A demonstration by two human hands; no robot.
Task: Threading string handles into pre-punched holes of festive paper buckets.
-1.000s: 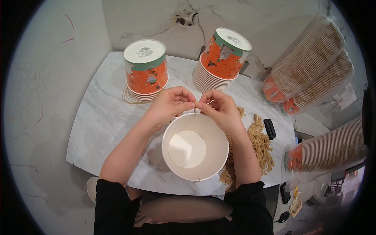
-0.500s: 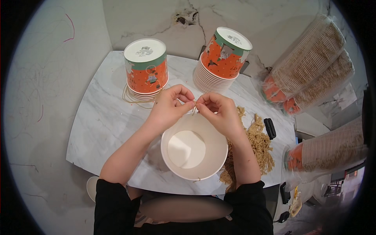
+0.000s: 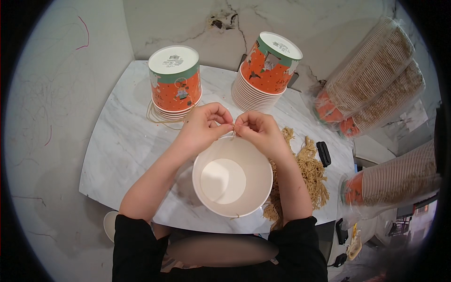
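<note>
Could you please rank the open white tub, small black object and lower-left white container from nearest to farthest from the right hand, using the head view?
1. Open white tub: just below the right hand.
2. Small black object: on the table, right side.
3. White container: lower left, past the table's edge.

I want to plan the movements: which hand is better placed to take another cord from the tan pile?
Probably the right hand: the tan pile lies beside its forearm. The left hand is farther away. Both pinch a cord by the bucket.
</note>
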